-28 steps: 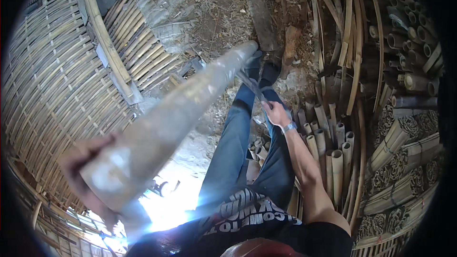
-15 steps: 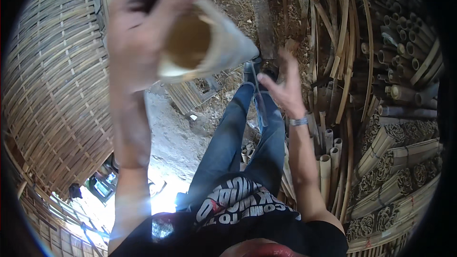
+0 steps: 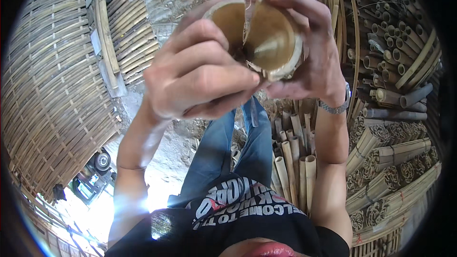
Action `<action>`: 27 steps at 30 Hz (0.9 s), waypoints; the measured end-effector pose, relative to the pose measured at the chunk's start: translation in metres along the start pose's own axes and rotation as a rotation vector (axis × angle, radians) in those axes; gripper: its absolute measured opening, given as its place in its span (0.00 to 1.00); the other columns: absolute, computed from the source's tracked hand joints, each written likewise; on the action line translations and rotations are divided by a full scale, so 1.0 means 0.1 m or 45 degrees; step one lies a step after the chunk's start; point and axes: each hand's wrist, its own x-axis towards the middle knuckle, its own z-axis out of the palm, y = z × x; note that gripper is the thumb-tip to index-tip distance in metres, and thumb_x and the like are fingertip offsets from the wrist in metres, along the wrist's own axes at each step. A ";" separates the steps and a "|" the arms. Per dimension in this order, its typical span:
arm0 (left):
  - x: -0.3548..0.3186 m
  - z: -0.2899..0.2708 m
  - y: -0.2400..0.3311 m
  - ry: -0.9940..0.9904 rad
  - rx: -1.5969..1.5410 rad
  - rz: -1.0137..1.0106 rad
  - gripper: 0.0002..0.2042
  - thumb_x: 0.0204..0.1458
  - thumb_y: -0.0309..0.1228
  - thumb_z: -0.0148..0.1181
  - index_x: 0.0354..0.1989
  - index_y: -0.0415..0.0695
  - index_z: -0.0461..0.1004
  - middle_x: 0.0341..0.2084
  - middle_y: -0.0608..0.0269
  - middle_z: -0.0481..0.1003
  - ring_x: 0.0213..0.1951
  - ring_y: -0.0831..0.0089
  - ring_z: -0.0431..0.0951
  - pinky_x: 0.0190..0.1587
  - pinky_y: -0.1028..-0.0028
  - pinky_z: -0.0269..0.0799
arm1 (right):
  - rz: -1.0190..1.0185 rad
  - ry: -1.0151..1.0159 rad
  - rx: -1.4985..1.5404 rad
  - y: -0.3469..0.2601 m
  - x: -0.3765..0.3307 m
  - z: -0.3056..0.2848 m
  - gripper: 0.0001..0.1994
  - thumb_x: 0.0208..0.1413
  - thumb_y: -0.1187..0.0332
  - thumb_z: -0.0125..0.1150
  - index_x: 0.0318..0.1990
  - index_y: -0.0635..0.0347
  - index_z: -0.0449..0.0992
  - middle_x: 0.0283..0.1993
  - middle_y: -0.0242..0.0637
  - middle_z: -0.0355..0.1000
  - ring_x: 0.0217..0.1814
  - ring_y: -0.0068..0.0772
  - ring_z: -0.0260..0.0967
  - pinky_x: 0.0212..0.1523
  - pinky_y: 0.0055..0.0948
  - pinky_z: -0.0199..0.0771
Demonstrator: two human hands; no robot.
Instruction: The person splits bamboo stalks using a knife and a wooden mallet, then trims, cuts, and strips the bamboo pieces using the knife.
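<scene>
A wide bamboo tube [image 3: 273, 43] is held up in front of me, its open end facing me. A split runs across its rim and parts the wall into two curved halves. My left hand [image 3: 200, 74] is closed around the left half [image 3: 231, 19], fingers curled near the lower edge of the split. Around the outside of the right half, my right hand [image 3: 316, 43] grips with thumb and fingers. Whether the halves still join at the far end is hidden.
A large woven bamboo panel [image 3: 52, 81] stands at the left. Bamboo slats [image 3: 131, 28] lie beyond it. On the right are stacked bamboo tubes [image 3: 395, 57], tied slat bundles [image 3: 395, 154] and upright poles [image 3: 295, 157]. A parked vehicle [image 3: 95, 176] shows at lower left.
My right hand, empty and spread before, has come up and taken hold of the bamboo tube. The tube has moved right and turned its end toward me, and its split now shows.
</scene>
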 end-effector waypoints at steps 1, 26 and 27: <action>-0.01 -0.02 0.10 0.024 0.000 -0.126 0.21 0.38 0.31 0.80 0.39 0.53 0.76 0.24 0.71 0.78 0.30 0.71 0.76 0.45 0.62 0.78 | -0.023 -0.018 -0.057 -0.02 -0.03 0.03 0.55 0.37 0.48 0.82 0.67 0.70 0.53 0.64 0.53 0.60 0.65 0.46 0.66 0.63 0.42 0.71; -0.19 -0.32 0.17 -0.087 0.223 -0.114 0.13 0.41 0.36 0.78 0.33 0.45 0.83 0.15 0.76 0.68 0.25 0.76 0.70 0.44 0.62 0.75 | 0.319 0.115 0.091 -0.18 -0.11 0.61 0.56 0.39 0.54 0.81 0.72 0.57 0.49 0.61 0.59 0.65 0.60 0.52 0.70 0.58 0.47 0.73; -0.22 -0.41 0.08 -0.035 0.265 -0.113 0.11 0.43 0.35 0.77 0.30 0.44 0.82 0.15 0.75 0.69 0.23 0.75 0.70 0.39 0.65 0.73 | 0.213 0.109 -0.082 -0.03 -0.12 0.61 0.62 0.41 0.52 0.80 0.75 0.55 0.37 0.66 0.58 0.60 0.64 0.52 0.66 0.64 0.51 0.68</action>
